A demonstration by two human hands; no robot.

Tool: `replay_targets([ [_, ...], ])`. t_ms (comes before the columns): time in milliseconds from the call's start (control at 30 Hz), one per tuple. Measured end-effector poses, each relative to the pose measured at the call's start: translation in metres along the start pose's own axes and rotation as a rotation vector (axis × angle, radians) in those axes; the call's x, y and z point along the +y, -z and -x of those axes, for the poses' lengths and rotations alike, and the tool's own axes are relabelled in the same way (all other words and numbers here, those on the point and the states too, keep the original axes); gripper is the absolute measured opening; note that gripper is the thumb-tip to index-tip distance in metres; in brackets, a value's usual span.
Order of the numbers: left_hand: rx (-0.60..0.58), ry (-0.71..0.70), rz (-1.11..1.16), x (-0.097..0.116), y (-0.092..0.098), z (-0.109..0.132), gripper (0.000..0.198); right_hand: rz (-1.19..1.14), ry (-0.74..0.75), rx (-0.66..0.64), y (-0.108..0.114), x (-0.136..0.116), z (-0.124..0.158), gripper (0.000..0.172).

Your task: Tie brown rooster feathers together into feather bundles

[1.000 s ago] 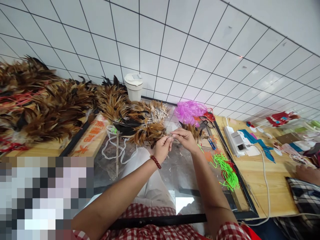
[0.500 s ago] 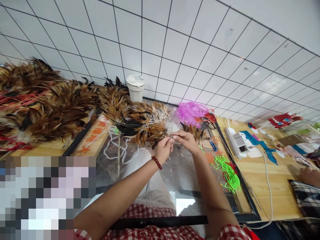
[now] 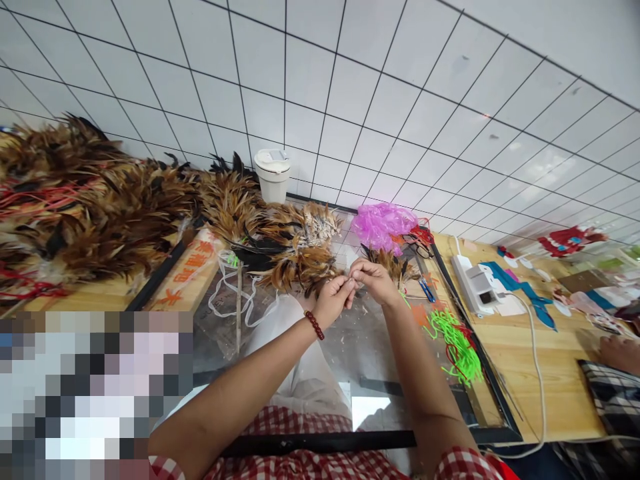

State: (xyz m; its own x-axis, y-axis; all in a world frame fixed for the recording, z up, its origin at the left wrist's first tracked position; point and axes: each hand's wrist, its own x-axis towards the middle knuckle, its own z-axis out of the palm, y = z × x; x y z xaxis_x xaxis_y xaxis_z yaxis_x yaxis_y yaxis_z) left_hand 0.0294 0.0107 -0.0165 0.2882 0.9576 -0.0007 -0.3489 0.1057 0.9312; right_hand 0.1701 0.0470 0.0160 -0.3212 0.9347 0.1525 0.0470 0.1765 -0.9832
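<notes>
Brown feathers (image 3: 300,267) lie just beyond the grip: I see left hand (image 3: 336,298) and right hand (image 3: 375,283) meeting, fingertips pressed together, on what I cannot tell. I judge this fine finger work; the next move calls for a light, steady pinch. Rightward lie a purple bag (image 3: 383,227) and green cords (image 3: 463,357).

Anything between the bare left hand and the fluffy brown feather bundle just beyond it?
Nothing visible: the left hand is right by the near edge of the brown feather bundle. The crumpled, translucent purple plastic lies off to the right, clear of that gap.
</notes>
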Motion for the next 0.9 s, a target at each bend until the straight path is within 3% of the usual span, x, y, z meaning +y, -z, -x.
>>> replay_targets([
  [133,0.015,0.06,0.084,0.0,0.001,0.0,0.038,-0.145,-0.039,0.258,0.002,0.001,-0.005,0.03],
  [200,0.074,0.048,0.121,-0.001,0.002,-0.002,0.04,-0.186,-0.075,0.292,0.008,-0.002,-0.004,0.036],
  [367,0.197,-0.006,0.234,-0.004,0.004,-0.007,0.045,-0.054,-0.091,0.096,0.015,-0.01,0.002,0.034],
  [633,0.007,0.069,0.245,-0.001,0.001,-0.005,0.035,-0.06,-0.193,-0.006,-0.007,-0.006,0.001,0.029],
  [800,0.074,0.104,0.253,0.002,0.001,-0.005,0.032,0.124,-0.017,0.072,-0.003,0.0,-0.001,0.026],
  [900,0.088,0.142,0.321,0.001,0.003,-0.006,0.034,0.227,0.044,-0.003,0.001,-0.001,0.0,0.03],
])
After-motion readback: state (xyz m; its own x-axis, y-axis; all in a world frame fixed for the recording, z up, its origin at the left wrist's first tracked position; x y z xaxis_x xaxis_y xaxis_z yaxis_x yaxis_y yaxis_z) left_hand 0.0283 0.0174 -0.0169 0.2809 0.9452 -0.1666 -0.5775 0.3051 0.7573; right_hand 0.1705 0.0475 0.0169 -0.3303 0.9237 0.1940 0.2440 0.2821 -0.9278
